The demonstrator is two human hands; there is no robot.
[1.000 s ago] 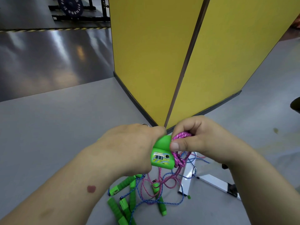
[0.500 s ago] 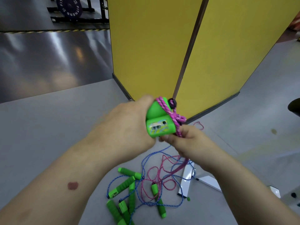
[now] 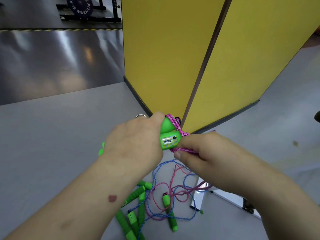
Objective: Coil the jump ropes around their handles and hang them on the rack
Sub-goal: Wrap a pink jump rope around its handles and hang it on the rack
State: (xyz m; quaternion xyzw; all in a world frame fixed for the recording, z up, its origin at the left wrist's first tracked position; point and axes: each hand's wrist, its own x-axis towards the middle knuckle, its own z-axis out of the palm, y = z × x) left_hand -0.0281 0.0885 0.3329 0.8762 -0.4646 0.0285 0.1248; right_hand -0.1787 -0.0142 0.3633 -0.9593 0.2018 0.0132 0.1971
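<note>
Gym floor: weight plate marked FITNESS on black rack, hazard-striped tape, grey rubber flooring, yellow partition panels, jump ropes heaped underfoot

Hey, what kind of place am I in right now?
Probably a gym: a weight plate marked "fitness" sits on a rack behind, and jump ropes lie tangled on the grey floor.

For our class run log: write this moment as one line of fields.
stage: coiling | left hand: grips green handle | right hand: pinches pink rope, wrapped over handle | floor: more ropes tangled | rack: unseen
</note>
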